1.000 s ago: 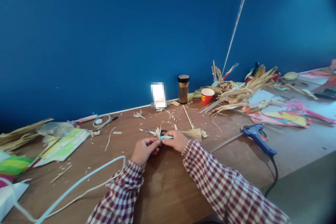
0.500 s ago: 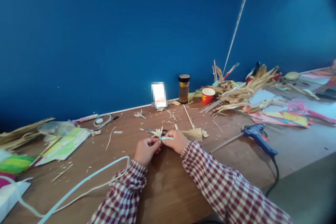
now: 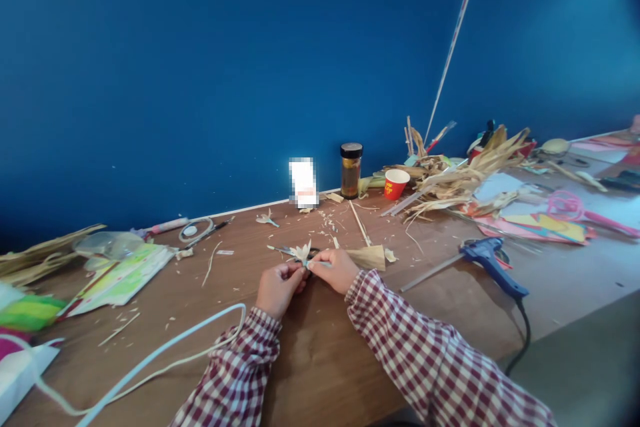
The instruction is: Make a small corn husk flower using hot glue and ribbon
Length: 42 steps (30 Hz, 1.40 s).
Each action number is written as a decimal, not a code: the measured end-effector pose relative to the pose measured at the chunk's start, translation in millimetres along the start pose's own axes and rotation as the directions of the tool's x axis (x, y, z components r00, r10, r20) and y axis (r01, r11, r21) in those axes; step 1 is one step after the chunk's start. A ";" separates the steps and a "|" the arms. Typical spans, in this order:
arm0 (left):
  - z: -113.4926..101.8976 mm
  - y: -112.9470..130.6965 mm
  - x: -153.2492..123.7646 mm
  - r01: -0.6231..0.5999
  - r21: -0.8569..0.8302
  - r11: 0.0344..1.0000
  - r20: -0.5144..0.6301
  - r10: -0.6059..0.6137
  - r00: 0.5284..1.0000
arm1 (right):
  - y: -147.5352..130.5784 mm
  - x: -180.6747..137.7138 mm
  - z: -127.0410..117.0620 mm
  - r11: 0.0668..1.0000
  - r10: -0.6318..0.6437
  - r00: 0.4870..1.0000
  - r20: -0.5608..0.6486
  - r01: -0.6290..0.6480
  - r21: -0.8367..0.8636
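A small pale flower (image 3: 303, 252), with petals that look like dried corn husk, points upward between my hands. My left hand (image 3: 280, 285) is closed, pinching the flower at its base. From the right, my right hand (image 3: 339, 270) is closed with thumb and forefinger at that same base. Only a bit of a pale blue strip (image 3: 307, 263) shows there, the rest being covered by fingers. Just behind lie scissors (image 3: 286, 251), their dark handles partly hidden by my hands. A similar flower (image 3: 268, 218) with a light blue stem rests farther back on the table.
A blue glue gun (image 3: 493, 263) with a cord lies at right. Behind stand a red paper cup (image 3: 397, 184), a dark-lidded jar (image 3: 351, 171) and a heap of corn husks (image 3: 465, 180). A white cable (image 3: 170, 337) loops beside my left sleeve. Husk scraps litter the brown table (image 3: 210, 310).
My right thumb and fingers have shifted slightly at the flower's base. The pale blue strip, which stretched across my right thumb, is now mostly out of sight. My left hand has barely moved.
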State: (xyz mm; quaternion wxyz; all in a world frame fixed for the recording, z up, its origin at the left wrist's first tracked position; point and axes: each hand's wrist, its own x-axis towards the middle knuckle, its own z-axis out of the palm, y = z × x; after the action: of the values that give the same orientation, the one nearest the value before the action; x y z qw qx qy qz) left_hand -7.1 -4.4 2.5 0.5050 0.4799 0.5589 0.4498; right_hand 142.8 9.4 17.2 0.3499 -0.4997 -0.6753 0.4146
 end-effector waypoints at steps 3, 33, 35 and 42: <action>-0.8 -1.2 -2.5 -0.037 0.089 0.995 -0.024 0.039 0.999 | -1.2 -0.6 2.0 1.000 0.019 1.000 -0.008 -0.019 -0.008; 1.1 5.5 -6.5 -0.252 0.391 0.885 -0.144 0.330 0.933 | -26.7 -14.2 -14.7 0.949 -0.300 0.797 -0.524 0.196 -0.245; -0.2 6.5 -6.7 -0.249 0.418 0.873 -0.164 0.343 0.925 | -36.2 -20.2 -18.4 0.954 -0.300 0.773 -0.559 0.256 -0.158; -0.6 2.2 -7.7 -0.298 0.459 0.837 -0.141 0.400 0.906 | -34.4 -21.4 -3.9 0.978 -0.171 0.974 -0.148 0.186 0.094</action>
State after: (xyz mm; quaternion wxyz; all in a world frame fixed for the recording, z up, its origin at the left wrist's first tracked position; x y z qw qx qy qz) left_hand -7.3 -11.7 5.7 0.2278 0.6171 0.6010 0.4539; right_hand 138.5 -15.8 48.9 0.4584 -0.4449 -0.6682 0.3813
